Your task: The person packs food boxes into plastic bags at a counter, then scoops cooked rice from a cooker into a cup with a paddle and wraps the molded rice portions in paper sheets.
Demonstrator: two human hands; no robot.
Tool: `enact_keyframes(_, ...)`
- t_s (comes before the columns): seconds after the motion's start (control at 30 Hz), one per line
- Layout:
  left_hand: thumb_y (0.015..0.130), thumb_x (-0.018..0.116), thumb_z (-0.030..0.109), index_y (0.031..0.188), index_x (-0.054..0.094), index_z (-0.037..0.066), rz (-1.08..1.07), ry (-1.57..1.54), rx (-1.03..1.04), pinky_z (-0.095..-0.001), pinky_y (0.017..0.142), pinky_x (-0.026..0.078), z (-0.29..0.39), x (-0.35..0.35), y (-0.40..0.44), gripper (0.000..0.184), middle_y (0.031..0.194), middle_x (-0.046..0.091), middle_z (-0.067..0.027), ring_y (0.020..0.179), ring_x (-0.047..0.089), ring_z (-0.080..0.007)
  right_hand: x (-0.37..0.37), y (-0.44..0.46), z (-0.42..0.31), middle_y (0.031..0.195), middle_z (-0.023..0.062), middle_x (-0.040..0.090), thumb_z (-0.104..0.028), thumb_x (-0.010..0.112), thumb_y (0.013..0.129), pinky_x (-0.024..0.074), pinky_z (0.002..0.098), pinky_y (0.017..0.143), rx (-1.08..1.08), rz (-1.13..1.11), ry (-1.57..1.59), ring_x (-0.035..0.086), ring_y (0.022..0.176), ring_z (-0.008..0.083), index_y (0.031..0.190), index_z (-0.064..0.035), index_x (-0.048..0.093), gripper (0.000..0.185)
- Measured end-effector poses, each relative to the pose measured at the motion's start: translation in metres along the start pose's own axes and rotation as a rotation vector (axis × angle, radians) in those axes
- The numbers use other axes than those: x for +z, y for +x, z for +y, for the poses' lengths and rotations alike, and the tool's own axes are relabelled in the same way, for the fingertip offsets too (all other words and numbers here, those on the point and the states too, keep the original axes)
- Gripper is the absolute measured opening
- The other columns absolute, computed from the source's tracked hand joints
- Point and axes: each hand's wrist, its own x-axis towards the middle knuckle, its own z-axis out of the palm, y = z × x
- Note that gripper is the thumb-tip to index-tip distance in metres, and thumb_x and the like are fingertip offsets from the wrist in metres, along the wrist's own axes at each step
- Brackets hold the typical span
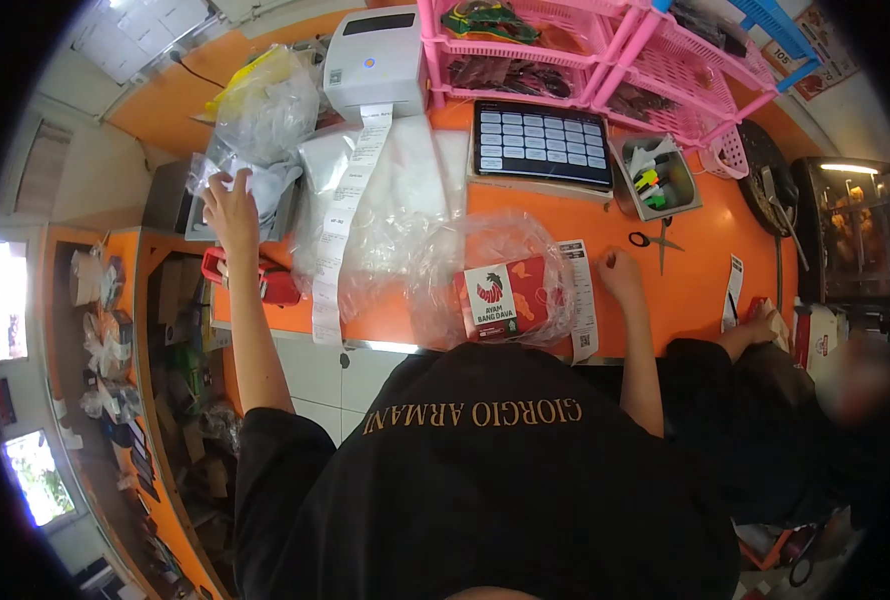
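My left hand [230, 208] is over a grey metal bin [281, 218], fingers bent around a clear plastic packet [201, 174] among other clear and white plastic. What lies under the fingers is partly hidden. My right hand [620, 276] is curled closed on the orange table, just right of a long printed receipt [583, 310], with nothing visible in it. Between my hands, close to the table's front edge, a red food box [530, 292] with a white label reading "Ayam Bang Dava" sits inside a clear plastic bag [435, 262].
A label printer [373, 70] feeds a paper strip [339, 225] over stacked plastic bags [400, 180]. Behind are a tablet [542, 145] and pink racks [525, 45]. Scissors [660, 242] lie near a pen tray [655, 180]. A red stapler-like object [277, 287] sits left. A co-worker's hand [755, 328] is right.
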Motion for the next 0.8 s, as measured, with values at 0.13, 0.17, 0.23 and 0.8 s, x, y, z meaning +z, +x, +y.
enact_keyframes(0.13,0.081,0.054,0.016,0.102,0.061,0.016,-0.164,-0.146,-0.159,-0.0472,0.081,0.046,-0.091,0.103,-0.007,0.022,0.098,0.062,-0.0119,0.097,0.058,-0.0355,-0.002,-0.018,-0.039,0.076,0.0196,0.061,-0.023,0.073,0.074,0.0485,0.0419,0.066,-0.062,-0.009,-0.242,0.062,0.072,0.0338,0.088,0.0011,0.054,0.034)
enact_keyframes(0.17,0.081,0.054,0.016,0.102,0.061,0.016,-0.162,-0.148,-0.161,-0.0472,0.081,0.046,-0.096,0.104,-0.008,0.022,0.098,0.062,-0.0119,0.097,0.058,-0.0355,0.005,-0.023,-0.041,0.076,0.0196,0.061,-0.023,0.073,0.074,0.0485,0.0419,0.066,-0.063,-0.006,-0.243,0.062,0.072,0.0338,0.088,0.0011,0.054,0.034)
enact_keyframes(0.23,0.084,0.050,0.022,0.107,0.060,0.013,-0.407,-0.238,-0.350,-0.0507,0.084,0.045,-0.096,0.090,-0.010,0.026,0.088,0.065,-0.0155,0.092,0.061,-0.0389,0.026,-0.025,-0.039,0.090,0.0233,0.061,-0.020,0.076,0.069,0.0487,0.0447,0.072,-0.109,0.159,-0.215,0.062,0.084,0.0385,0.097,0.0010,0.052,0.042)
enact_keyframes(0.8,0.084,0.063,0.012,0.120,0.052,0.002,0.063,-0.881,0.063,-0.0427,0.098,0.036,0.097,-0.114,-0.084,0.039,0.122,0.051,-0.0161,0.118,0.044,-0.0330,0.027,0.011,0.003,0.076,0.0193,0.059,-0.017,0.078,0.069,0.0490,0.0390,0.066,-0.155,0.039,-0.103,0.061,0.071,0.0311,0.101,-0.0025,0.050,0.044)
